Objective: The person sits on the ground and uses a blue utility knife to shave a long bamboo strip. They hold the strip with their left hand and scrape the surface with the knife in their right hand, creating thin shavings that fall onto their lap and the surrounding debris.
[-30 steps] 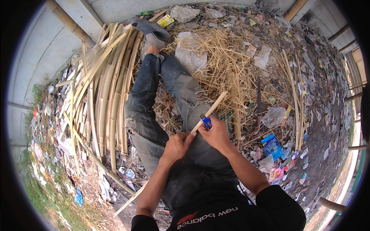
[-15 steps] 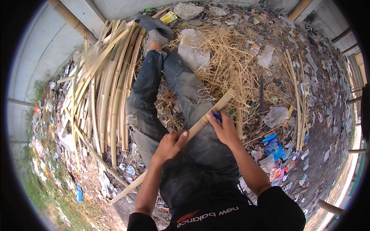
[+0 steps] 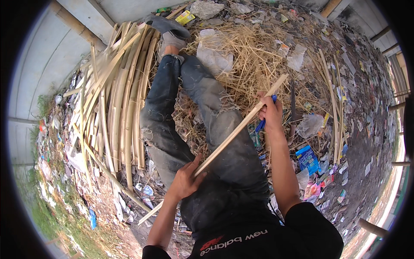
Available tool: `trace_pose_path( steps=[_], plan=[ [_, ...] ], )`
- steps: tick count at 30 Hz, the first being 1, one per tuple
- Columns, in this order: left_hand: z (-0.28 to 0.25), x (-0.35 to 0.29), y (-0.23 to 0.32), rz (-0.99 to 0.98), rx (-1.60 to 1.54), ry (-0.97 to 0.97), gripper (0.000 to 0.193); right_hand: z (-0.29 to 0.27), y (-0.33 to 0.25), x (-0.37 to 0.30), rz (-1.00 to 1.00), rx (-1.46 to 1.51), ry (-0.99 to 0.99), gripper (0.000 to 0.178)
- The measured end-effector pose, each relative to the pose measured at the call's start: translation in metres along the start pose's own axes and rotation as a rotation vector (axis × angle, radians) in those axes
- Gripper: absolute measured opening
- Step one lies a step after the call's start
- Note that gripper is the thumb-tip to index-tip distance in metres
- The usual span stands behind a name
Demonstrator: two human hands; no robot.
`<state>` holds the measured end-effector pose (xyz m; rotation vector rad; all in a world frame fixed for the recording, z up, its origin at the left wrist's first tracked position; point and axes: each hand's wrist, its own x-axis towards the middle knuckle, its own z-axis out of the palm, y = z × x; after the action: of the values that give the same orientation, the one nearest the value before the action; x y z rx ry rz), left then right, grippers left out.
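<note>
A long split bamboo strip (image 3: 235, 134) slants across my lap, its far end past my right hand and its near end below my left forearm. My left hand (image 3: 186, 179) is closed round its lower part, at my thigh. Near the upper end, my right hand (image 3: 271, 113) grips the strip, held above the straw. Also in the right hand is a blue object (image 3: 260, 125), partly covered by the fingers; its exact kind I cannot make out.
Many bamboo strips (image 3: 116, 108) lie piled left of my legs. Straw-like shavings (image 3: 248, 60) spread beyond my knees. A long dark blade (image 3: 293, 101) lies right of them. Thin strips (image 3: 331, 103) and a blue packet (image 3: 307, 159) lie farther right among litter. A wall (image 3: 47, 64) stands at left.
My right hand has moved up and to the right along with the strip's upper end. The strip has turned to show a narrower side. My left hand stays near my thigh.
</note>
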<state>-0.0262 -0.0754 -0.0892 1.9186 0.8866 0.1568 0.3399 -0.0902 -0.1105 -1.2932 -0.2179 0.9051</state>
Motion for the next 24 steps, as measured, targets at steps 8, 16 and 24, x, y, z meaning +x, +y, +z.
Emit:
trace_pose_path(
  steps=[8,16,24],
  plan=[
    [-0.004,-0.072,-0.040,0.216,0.538,0.372,0.088,-0.076,-0.017,0.100,-0.005,0.275,0.162,0.035],
    [-0.022,-0.169,-0.104,-0.094,0.623,0.233,0.082,-0.083,0.001,0.110,0.014,0.038,0.101,0.038],
    [-0.025,-0.135,-0.054,-0.172,0.409,0.082,0.039,-0.082,0.022,0.043,0.037,-0.406,0.030,0.050]
  ],
)
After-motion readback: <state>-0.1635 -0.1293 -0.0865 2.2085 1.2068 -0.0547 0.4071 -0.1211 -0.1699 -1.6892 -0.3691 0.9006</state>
